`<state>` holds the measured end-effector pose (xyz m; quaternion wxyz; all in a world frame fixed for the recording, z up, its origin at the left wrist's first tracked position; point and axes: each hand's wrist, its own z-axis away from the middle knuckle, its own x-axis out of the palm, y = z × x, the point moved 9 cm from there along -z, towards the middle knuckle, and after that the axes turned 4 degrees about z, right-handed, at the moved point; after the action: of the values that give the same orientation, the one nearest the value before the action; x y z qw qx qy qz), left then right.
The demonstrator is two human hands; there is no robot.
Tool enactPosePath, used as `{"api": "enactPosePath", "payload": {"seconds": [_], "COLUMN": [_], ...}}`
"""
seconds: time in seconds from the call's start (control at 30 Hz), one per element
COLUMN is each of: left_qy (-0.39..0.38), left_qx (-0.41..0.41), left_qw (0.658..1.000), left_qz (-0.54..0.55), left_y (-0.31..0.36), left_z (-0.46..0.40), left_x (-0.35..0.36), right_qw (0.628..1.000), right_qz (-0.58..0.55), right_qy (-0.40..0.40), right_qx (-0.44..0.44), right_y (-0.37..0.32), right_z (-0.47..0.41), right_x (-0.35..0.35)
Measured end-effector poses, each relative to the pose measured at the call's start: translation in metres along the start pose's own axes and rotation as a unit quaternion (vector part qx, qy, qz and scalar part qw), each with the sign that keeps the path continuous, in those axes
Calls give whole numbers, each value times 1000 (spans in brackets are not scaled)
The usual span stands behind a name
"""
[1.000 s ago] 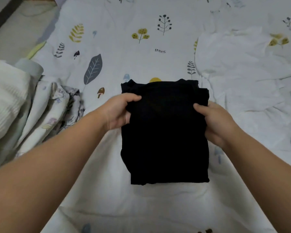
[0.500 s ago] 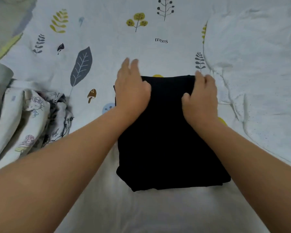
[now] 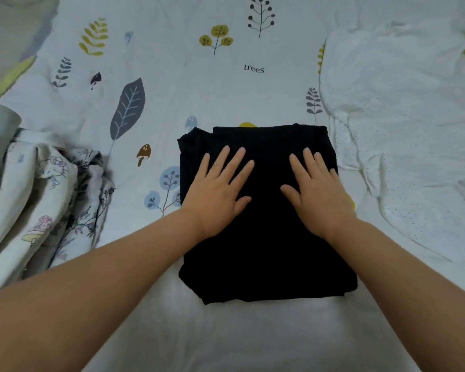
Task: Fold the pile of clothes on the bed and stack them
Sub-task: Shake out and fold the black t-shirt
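Both hands have slid back from the far edge of the black cloth (image 3: pixel 266 251) and now lie flat on its middle. The left hand (image 3: pixel 218 191) and right hand (image 3: pixel 320 194) are spread wide, fingers straight, pressing down. The cloth under them is a soft, dark, folded square on the leafy bed sheet (image 3: pixel 172 89). A crumpled printed cloth (image 3: pixel 51 200) sits well left of the left hand. A wrinkly white cloth (image 3: pixel 403 130) lies right of the right hand.
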<state>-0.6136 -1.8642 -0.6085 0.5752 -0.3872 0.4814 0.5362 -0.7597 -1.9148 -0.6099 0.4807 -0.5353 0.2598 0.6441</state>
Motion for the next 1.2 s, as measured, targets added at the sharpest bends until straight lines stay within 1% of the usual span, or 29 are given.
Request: {"api": "enactPosePath", "payload": {"seconds": [0.07, 0.13, 0.2, 0.27, 0.33, 0.47, 0.57, 0.63, 0.67, 0.7, 0.73, 0.77, 0.8, 0.83, 0.87, 0.9, 0.97, 1.1, 1.17, 1.2], "left_qy": [14, 24, -3, -48, -57, -31, 1, 12, 9, 3, -9, -13, -10, -6, 4, 19, 42, 69, 108, 132], "left_qx": [34, 75, 96, 96, 85, 57, 45, 26, 0, -34, -68, -102, -131, -156, -170, -175, -173, -192, -217, -239], "left_qw": [998, 995, 995, 994, 995, 997, 995, 988, 977, 962, 944, 920, 891, 862, 843, 838, 845, 836, 849, 867], "left_qz": [48, 56, 22, -2, -5, 38, 83, 154, 212, 269, 324, 378, 434, 482, 510, 516, 504, 510, 469, 416], "left_y": [20, 40, 52, 53, 50, 47, 45, 36, 28, 17, 5, -7, -19, -31, -42, -52, -69, -92, -104, -110], "left_z": [31, 66, 95, 116, 124, 124, 121, 116, 113, 108, 103, 97, 91, 83, 73, 62, 36, -15, -34, -39], "left_x": [-11, -16, -6, 9, 16, 13, 0, -10, -16, -22, -28, -33, -39, -45, -52, -60, -75, -89, -91, -91], "right_qw": [999, 996, 987, 977, 976, 977, 976, 976, 982, 990, 992, 981, 963, 944, 926, 911, 891, 874, 876, 885], "right_qz": [-29, -28, 16, 70, 98, 102, 94, 78, 45, -17, -97, -191, -269, -329, -376, -410, -446, -464, -448, -420], "right_qy": [20, -13, -68, -95, -77, -15, 32, 67, 63, 43, 17, -11, -20, -8, 12, 27, 47, 70, 99, 117], "right_qx": [-29, -85, -143, -178, -180, -188, -196, -191, -174, -135, -79, -29, 2, 19, 31, 44, 72, 126, 147, 161], "right_y": [-5, -11, -14, -10, -3, 1, -1, 2, 4, 12, 23, 33, 40, 46, 51, 53, 56, 61, 64, 67], "right_z": [29, 61, 91, 112, 121, 120, 119, 115, 111, 104, 96, 88, 80, 70, 59, 46, 22, -24, -40, -46], "right_x": [-8, 1, 17, 26, 23, 13, 2, -10, -16, -22, -27, -31, -35, -43, -52, -60, -68, -69, -72, -73]}}
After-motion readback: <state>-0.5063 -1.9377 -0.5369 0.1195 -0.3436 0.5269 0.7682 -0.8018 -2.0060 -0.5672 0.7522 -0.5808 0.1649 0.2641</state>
